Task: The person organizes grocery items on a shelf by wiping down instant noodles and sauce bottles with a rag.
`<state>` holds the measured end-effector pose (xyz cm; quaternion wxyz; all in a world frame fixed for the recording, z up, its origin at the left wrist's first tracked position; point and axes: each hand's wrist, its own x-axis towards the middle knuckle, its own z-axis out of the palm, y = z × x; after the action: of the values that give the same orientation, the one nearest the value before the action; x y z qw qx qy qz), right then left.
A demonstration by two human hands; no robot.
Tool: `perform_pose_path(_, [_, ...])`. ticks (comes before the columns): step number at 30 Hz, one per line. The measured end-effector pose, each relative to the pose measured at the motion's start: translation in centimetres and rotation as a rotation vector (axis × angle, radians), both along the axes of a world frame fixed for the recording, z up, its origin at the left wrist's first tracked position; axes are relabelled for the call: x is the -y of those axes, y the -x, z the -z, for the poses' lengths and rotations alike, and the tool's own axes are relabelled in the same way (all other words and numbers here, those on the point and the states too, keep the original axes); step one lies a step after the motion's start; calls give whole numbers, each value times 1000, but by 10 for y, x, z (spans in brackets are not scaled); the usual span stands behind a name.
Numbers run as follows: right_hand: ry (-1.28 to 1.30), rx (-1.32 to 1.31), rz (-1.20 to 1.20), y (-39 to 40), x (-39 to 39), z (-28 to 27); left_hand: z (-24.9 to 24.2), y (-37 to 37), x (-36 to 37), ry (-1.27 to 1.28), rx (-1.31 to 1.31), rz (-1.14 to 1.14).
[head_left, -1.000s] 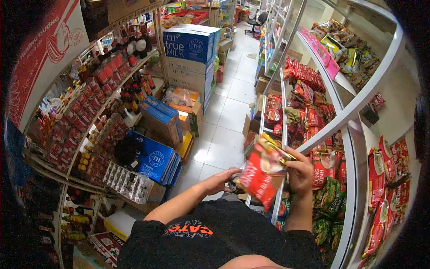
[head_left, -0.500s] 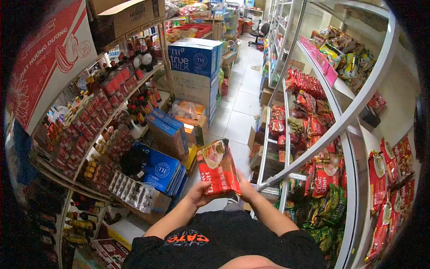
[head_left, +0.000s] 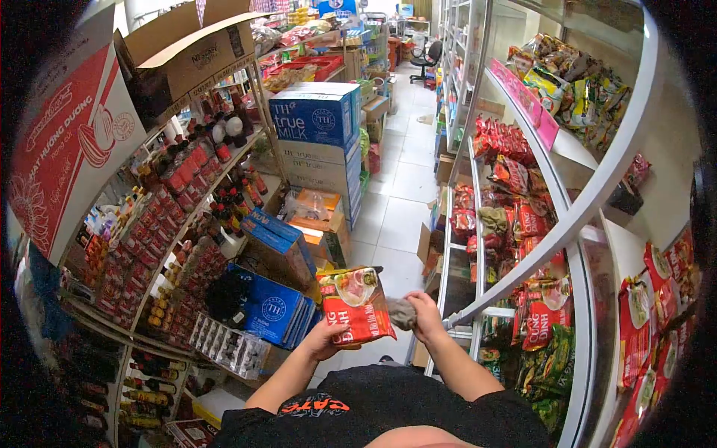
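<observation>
Holding the red noodle packet [head_left: 357, 306] out in front of your chest, you look to be partway through wiping it: it is off the shelf and in hand, and the grey cloth [head_left: 402, 313] sits against its right edge, so the cleaning seems to be going on rather than finished. How much of the wrapper has been gone over cannot be told, and the packet has not been put back among the others. Your left hand [head_left: 326, 337] is curled around the packet's lower left corner, fingers closed on it from beneath and thumb on the printed face, carrying its weight with the packet tilted slightly. Your right hand [head_left: 427, 315] is bunched tight around the cloth, fingers folded in so the rag pokes out toward the packet and touches it. Just beside that hand runs the white shelf rail [head_left: 478, 302], with more red and green packets [head_left: 536, 313] stacked on the shelves to your right.
</observation>
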<state>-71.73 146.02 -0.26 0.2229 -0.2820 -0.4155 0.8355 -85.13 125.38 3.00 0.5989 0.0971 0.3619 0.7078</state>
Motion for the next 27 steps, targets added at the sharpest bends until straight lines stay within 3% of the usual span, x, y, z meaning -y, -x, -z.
perform_pose_path(3, [56, -77, 250, 6, -11, 3, 1, 0, -15, 109, -42, -157])
perform_pose_path(6, [31, -177, 147, 12, -6, -18, 3, -10, -31, 119, -86, -211])
perform_pose_path(12, [-1062, -158, -283, 25, 11, -37, 4, -29, -59, 61, -185, -188])
perform_pose_path(13, [-1044, -121, -387, 23, 16, -41, 7, -30, -63, 75, -174, -188])
perform_pose_path(17, [-1624, -68, -354, 18, 9, -49, 11, -35, -69, 73, -179, -163])
perform_pose_path(23, [-1737, -74, -457, 2, -13, -58, 3, -40, -84, 137, -433, 1])
perform_pose_path(27, [-1848, -70, -383, -11, -28, -92, -15, -45, -109, 28, -322, -4])
